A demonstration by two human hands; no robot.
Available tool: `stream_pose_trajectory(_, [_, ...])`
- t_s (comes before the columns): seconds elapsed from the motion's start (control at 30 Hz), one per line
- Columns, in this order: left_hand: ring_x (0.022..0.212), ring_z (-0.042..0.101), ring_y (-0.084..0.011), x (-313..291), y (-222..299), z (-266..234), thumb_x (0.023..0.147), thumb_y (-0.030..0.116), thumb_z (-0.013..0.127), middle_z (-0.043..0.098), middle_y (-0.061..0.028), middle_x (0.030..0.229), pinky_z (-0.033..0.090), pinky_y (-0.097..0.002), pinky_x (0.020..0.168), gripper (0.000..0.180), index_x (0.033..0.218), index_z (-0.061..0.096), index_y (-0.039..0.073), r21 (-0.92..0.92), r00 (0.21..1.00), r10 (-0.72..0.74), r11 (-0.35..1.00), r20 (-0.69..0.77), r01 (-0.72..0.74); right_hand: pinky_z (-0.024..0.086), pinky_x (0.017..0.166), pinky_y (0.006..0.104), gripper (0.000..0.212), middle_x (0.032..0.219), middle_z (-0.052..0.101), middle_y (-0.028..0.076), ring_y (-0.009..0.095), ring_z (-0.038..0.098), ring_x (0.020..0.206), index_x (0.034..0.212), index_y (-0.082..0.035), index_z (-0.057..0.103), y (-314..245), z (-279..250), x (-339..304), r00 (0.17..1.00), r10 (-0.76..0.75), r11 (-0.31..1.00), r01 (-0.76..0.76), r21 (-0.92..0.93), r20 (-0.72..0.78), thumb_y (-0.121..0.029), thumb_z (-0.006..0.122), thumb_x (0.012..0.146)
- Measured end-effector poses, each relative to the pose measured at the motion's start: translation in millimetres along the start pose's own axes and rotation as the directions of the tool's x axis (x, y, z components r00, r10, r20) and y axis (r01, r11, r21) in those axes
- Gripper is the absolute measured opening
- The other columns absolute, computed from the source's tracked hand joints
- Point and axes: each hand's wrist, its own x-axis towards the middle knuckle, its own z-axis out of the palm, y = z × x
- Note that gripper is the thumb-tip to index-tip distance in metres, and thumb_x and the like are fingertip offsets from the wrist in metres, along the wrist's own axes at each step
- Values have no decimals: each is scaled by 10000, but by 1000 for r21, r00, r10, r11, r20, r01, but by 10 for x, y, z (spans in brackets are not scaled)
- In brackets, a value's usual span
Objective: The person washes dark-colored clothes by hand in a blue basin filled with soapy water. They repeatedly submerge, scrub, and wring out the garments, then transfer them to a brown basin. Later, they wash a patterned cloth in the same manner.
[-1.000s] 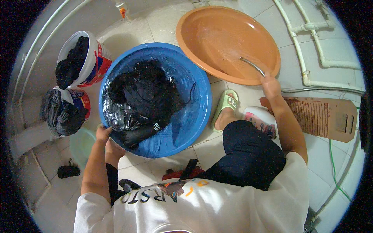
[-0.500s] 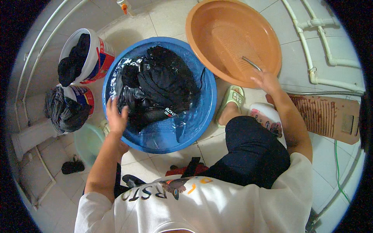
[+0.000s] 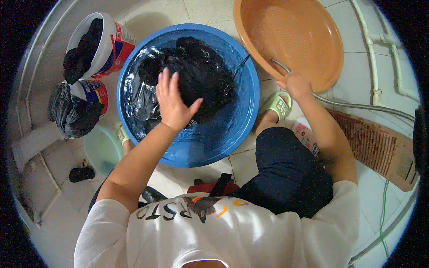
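A large blue basin (image 3: 241, 134) filled with water holds dark wet clothes (image 3: 203, 73). Above those clothes is my left hand (image 3: 174, 106), its fingers spread and nothing in its grasp; whether the palm touches the fabric I cannot tell. My right hand (image 3: 297, 85) is closed round a grey metal shower hose (image 3: 353, 106), close to its free end. That end sticks out over the near rim of an orange basin (image 3: 308, 44), whose ridged inside faces up. From the hand the rest of the hose runs off to the right.
Two white buckets with dark clothes, an upper bucket (image 3: 99, 53) and a lower bucket (image 3: 94, 93), stand at the left. Near them are a pale green basin (image 3: 99, 149) and a black slipper (image 3: 82, 174). A brown washboard (image 3: 371, 147) and a bottle (image 3: 305, 136) lie right.
My left hand has moved right, from the basin's left rim to over the clothes. My right hand keeps the hose, whose end has drawn back toward the orange basin's near rim.
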Motion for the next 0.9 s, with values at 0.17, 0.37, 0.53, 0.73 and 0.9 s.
stream_pose_trajectory(0.17, [1273,50,-420,243,209,314,549,536,691,79,-147,1407,135,-667,922,890,1311,291,308,295,726,-6,916,687,-272,443,692,432,452,810,589,178,346,571,767,926,-75,618,110,-348,110,995,-95,932,98,349,-27,-478,450,811])
stream_pose_trajectory(0.37, [1266,143,-385,-29,-138,977,610,407,701,113,-158,1399,222,-567,968,890,1342,221,244,89,425,61,941,903,-326,427,721,409,388,883,563,176,339,545,831,1024,-116,584,35,-336,125,998,56,982,-63,180,42,-414,411,846])
stream_pose_trajectory(0.53, [1194,323,-345,67,-390,1153,746,302,587,263,-187,1342,302,-439,976,709,1343,221,192,-217,166,318,869,934,-444,426,732,398,328,949,540,170,326,522,883,1099,-125,529,132,-127,70,996,57,963,-38,266,-64,-315,403,863])
stream_pose_trajectory(0.73, [1039,476,-283,430,-290,1734,758,224,571,426,-192,1200,397,-355,888,585,1282,322,151,185,263,-143,972,954,-143,428,747,388,325,958,541,170,326,518,897,1117,-118,518,179,7,199,995,-26,946,55,320,-94,-286,407,861])
stream_pose_trajectory(0.9, [905,530,-155,432,-256,990,741,44,586,587,-83,983,408,-256,807,403,1125,478,-10,-337,551,-115,683,826,648,427,774,383,331,982,543,163,328,524,913,1142,-140,507,220,54,194,997,-7,924,36,380,-76,-278,407,858])
